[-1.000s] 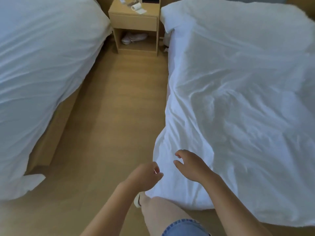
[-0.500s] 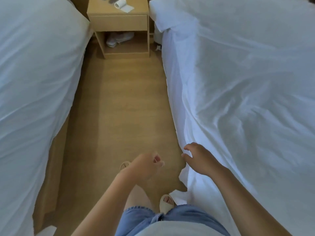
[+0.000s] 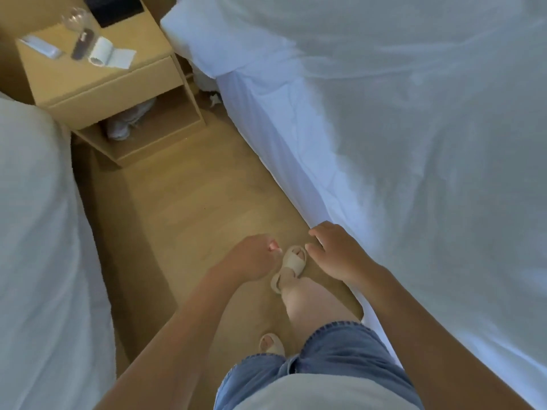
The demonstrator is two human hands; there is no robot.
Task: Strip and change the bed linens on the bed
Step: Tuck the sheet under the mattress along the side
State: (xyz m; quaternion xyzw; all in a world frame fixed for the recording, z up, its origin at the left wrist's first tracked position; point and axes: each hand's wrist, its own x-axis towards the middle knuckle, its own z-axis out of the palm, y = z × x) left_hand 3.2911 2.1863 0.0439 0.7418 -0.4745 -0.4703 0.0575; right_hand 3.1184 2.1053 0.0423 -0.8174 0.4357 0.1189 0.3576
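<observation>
While both hands hang low over the aisle, neither grips anything: left hand [image 3: 251, 257] is curled into a loose fist w/ nothing in it, right hand [image 3: 337, 253] has fingers spread & slack, just beside the hanging edge of the white sheet [image 3: 399, 179] at its 2 o'clock; can't tell if skin touches cloth. Sheet covers the bed on the right, wrinkled, draped down the mattress side to the wood floor [image 3: 189, 208]. Beige slippers [image 3: 291, 266] on the feet betw. & below the hands. At 9 o'clock, a 2nd bed [image 3: 38, 232], also in white. At 11 o'clock, nightstand [image 3: 100, 84]: top carries a tissue roll [image 3: 102, 53], a dark blurred item & a clear glass [image 3: 74, 20]; drawer closed; open shelf below holds pale shoes [image 3: 128, 121].
</observation>
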